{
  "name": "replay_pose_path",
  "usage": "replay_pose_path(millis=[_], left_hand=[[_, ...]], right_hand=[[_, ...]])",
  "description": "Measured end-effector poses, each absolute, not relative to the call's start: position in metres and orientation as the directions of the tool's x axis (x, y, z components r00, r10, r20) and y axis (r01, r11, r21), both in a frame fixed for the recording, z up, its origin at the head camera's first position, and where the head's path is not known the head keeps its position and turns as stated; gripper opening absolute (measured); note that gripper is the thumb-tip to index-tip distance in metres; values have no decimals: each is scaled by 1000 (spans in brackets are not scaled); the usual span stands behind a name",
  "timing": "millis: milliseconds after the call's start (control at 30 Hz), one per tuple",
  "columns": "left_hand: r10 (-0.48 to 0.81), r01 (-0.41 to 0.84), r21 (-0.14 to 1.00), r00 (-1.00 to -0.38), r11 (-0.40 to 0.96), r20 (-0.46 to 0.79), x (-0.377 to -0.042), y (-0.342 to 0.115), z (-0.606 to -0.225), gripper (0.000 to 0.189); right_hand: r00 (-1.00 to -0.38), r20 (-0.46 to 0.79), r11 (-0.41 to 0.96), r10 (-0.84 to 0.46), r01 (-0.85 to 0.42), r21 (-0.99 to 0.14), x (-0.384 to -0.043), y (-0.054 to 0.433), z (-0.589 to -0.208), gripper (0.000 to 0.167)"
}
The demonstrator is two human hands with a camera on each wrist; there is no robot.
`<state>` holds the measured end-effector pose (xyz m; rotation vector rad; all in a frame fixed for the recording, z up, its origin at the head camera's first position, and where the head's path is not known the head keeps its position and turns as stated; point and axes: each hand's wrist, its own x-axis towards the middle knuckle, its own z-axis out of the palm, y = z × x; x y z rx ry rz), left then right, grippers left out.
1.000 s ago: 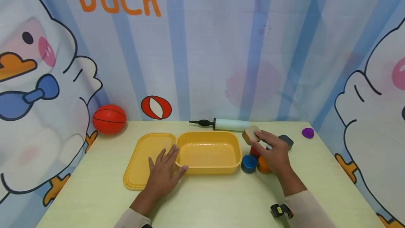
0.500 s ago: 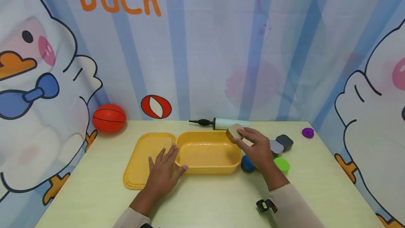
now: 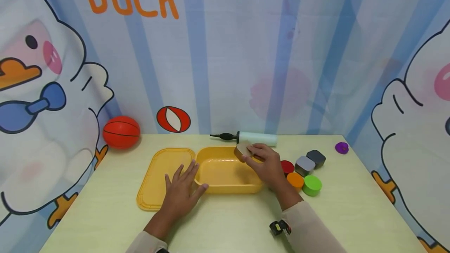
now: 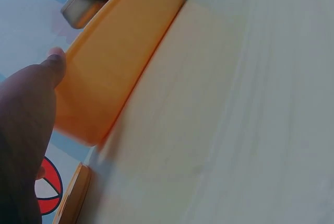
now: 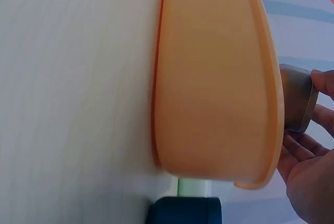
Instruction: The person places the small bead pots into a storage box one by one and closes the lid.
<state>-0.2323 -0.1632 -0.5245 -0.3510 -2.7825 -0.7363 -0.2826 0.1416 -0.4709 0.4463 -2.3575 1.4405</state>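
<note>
In the head view my right hand (image 3: 268,167) pinches a small rounded-square case, beige on top with golden-brown sides (image 3: 241,152), over the back right part of a yellow plastic box (image 3: 228,189). The right wrist view shows this case (image 5: 298,98) between thumb and fingertips, just above the box rim. My left hand (image 3: 181,196) lies with spread fingers at the box's left end, fingertips and thumb at its wall. Beneath those fingers is part of a flat yellow lid (image 3: 151,190). The left wrist view has the left thumb against the box's side (image 4: 112,62).
Right of the box sit red (image 3: 287,166), orange (image 3: 295,181) and green (image 3: 312,185) round cases, plus grey (image 3: 304,165) and dark (image 3: 316,158) squarish ones. Behind lies a hand pump (image 3: 258,138). A red ball (image 3: 121,132) and a purple item (image 3: 341,148) stand at the sides.
My right hand has carried the beige case leftward, from above the coloured cases to over the box. The left hand has stayed in place.
</note>
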Motion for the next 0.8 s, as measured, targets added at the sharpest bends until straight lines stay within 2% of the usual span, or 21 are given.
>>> replay_pose_path(millis=[367, 600, 800], left_hand=[[166, 283, 438, -944, 853, 286, -233, -162, -523, 79], [172, 285, 435, -944, 854, 281, -234, -162, -524, 79], [174, 288, 434, -943, 854, 283, -233, -163, -524, 80]], right_hand=[[-903, 383, 481, -195, -428, -765, -285, 118, -466, 43], [-883, 390, 537, -260, -468, -702, -292, 107, -470, 43], [-903, 312, 526, -296, -427, -735, -294, 96, -469, 42]])
